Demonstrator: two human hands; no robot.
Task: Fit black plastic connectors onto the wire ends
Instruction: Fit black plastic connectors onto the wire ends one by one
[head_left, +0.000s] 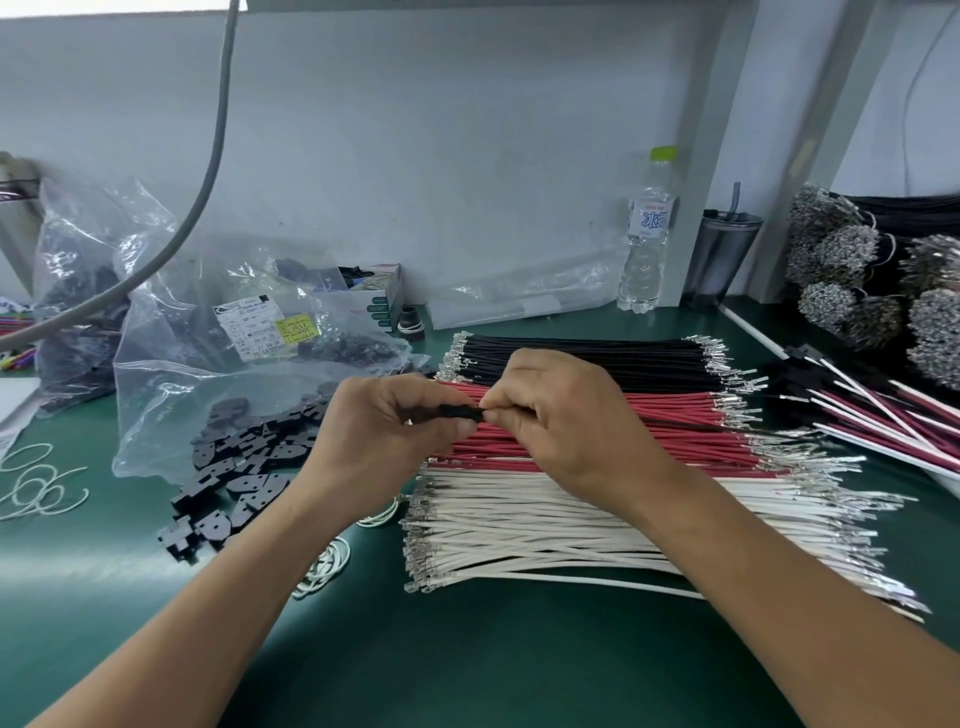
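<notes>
Two bare arms came up from the bottom edge, one on each side. No sleeves showed on them. The left hand (395, 431) and the right hand (566, 415) had no gloves. No rings or watch could be seen. The fingers had short, plain nails. Both wrists were bare too.

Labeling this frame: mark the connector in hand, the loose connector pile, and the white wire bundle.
black connector (460, 413), head view, on its body showing between the two hands' fingertips.
loose connector pile (244, 467), head view, on a connector near the pile's middle.
white wire bundle (519, 530), head view, on the insulation mid-bundle.
</notes>
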